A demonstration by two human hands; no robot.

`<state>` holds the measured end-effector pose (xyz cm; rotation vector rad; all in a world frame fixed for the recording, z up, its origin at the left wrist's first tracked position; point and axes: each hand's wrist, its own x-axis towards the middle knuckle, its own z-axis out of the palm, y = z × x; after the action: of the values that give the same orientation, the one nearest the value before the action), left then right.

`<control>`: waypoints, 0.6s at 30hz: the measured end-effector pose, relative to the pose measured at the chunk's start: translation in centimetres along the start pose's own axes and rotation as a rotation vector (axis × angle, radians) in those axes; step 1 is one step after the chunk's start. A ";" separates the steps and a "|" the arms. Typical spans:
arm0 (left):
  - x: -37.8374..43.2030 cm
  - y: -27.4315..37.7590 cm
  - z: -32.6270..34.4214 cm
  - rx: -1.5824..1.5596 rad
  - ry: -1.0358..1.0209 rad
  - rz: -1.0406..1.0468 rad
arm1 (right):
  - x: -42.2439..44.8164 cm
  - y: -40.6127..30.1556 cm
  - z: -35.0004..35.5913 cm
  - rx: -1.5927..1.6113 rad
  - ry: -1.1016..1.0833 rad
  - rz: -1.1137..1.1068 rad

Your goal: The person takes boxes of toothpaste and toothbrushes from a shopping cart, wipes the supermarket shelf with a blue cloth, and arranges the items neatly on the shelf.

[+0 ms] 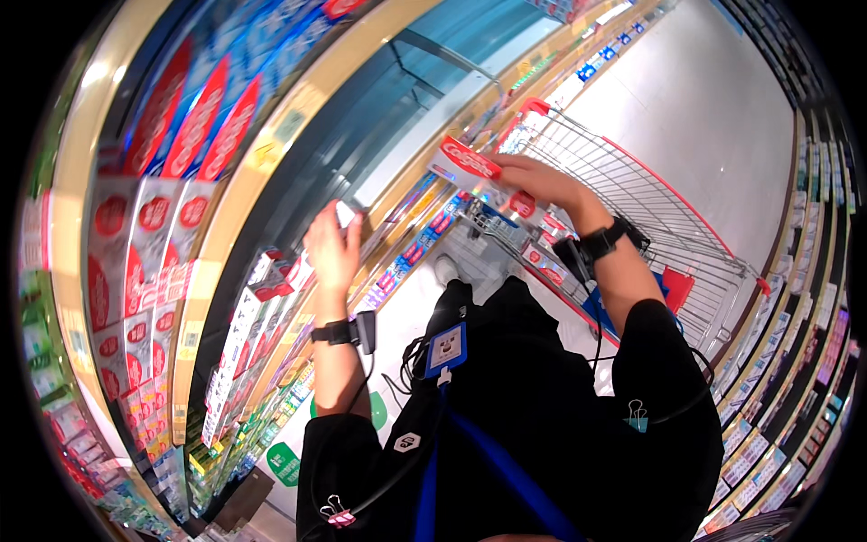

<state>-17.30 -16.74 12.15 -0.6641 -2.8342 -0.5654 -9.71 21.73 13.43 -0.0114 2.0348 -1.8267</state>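
Observation:
My right hand (pixel 535 177) holds a red and white Colgate toothpaste box (pixel 467 162) above the near end of a shopping cart (pixel 643 183). More red and white boxes (pixel 545 261) lie in the cart below. On the left, my left hand (pixel 333 251) is raised at the shelf, with a small white object (pixel 345 214) at its fingertips, perhaps the end of a box. Just below and left of that hand, a row of Colgate boxes (pixel 250 332) stands on the shelf. Both wrists wear black straps with cabled devices.
Shelves with stacked toothpaste boxes (pixel 145 271) rise on the left, edged by a pale shelf rail (pixel 271 149). Further shelves (pixel 779 352) curve along the right side. A blue card holder (pixel 447 349) hangs at my front. Cables run from my wrists.

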 end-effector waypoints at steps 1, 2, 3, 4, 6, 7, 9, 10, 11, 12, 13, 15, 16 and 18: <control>-0.1 -0.1 -0.1 0.002 -0.004 -0.019 | 1.5 -3.1 1.4 -0.006 0.003 -0.040; -0.1 -0.2 -0.1 0.004 0.020 -0.013 | 3.5 -4.5 2.2 -0.138 0.002 -0.017; -0.2 -0.4 0.1 0.007 0.044 -0.011 | 5.4 -5.8 3.2 -0.208 -0.006 -0.008; -0.2 -0.1 0.0 -0.006 0.023 -0.040 | 7.1 -7.6 4.2 -0.280 -0.008 0.002; -0.2 -0.3 -0.3 -0.038 -0.047 -0.106 | 10.3 -10.4 7.0 -0.897 0.093 -0.246; -0.3 -0.4 -0.3 -0.046 -0.057 -0.108 | 12.2 -10.6 8.2 -0.905 0.091 -0.246; -0.4 -0.8 0.0 -0.079 -0.037 -0.112 | 15.9 -8.5 10.2 -1.395 0.209 -0.352; -0.5 -1.0 0.0 -0.103 -0.017 -0.119 | 16.9 -6.8 11.2 -1.401 0.273 -0.393; -0.9 -1.4 0.1 -0.103 -0.013 -0.130 | 17.4 -5.8 12.3 -1.403 0.263 -0.401; -0.9 -1.4 0.1 -0.101 0.002 -0.129 | 17.0 -5.1 12.7 -1.360 0.270 -0.444; -0.9 -1.4 0.1 -0.099 0.017 -0.128 | 16.7 -4.5 12.9 -1.316 0.275 -0.487; -0.9 -1.1 0.3 -0.114 0.094 -0.062 | 16.5 -3.9 12.4 -1.273 0.287 -0.497; -0.7 -0.7 0.2 -0.075 0.055 -0.057 | 16.2 -3.6 12.1 -1.277 0.288 -0.517; -0.4 -0.3 0.2 -0.028 0.068 -0.039 | 15.5 -3.5 11.8 -1.284 0.302 -0.531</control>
<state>-17.08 -17.05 11.81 -0.5839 -2.7863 -0.6233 -21.32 5.78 11.56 -0.7070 3.2629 -0.3920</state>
